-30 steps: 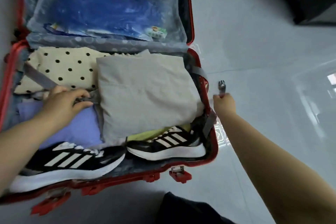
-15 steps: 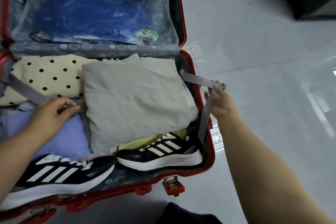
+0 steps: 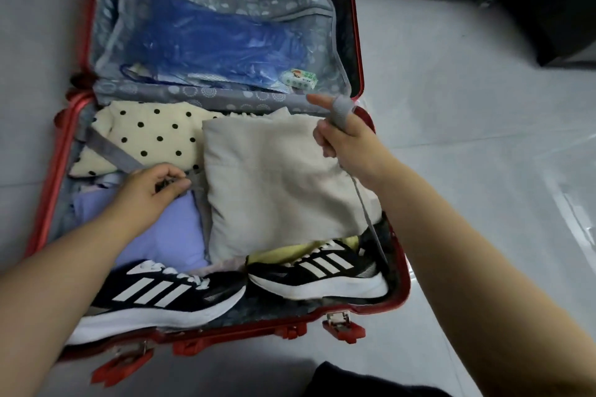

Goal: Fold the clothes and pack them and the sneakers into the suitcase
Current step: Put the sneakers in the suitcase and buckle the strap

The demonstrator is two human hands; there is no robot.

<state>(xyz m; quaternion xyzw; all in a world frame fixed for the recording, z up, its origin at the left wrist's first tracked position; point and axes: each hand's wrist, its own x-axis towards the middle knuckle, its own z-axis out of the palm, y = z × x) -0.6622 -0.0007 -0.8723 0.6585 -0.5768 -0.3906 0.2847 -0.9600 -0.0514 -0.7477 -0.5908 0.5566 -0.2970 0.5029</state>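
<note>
Suitcase (image 3: 401, 267) — red hard shell, laid open on the floor, lower half packed. Contents listed: beige folded garment (image 3: 274, 184), polka-dot garment (image 3: 148, 135), lilac garment (image 3: 174, 235), near-left sneaker (image 3: 154, 296) and near-right sneaker (image 3: 319, 274) along the front edge. The grey cross-straps are not yet joined.

Risks, as judged: the right strap (image 3: 367, 216) may be pulled hard across the bulky beige folded garment, so that its fold is dragged askew. The loop may slip off the raised finger. The near-left sneaker, set against the front rim, may be caught when the lid is closed.

Position: the suitcase lies directly beneath both hands. The buckle end of the left strap (image 3: 109, 148) is pinched by the left hand (image 3: 151, 190) above the lilac garment. The right strap is gripped by the right hand (image 3: 348, 142) near the far right corner — the beige folded garment lies between them.
</note>
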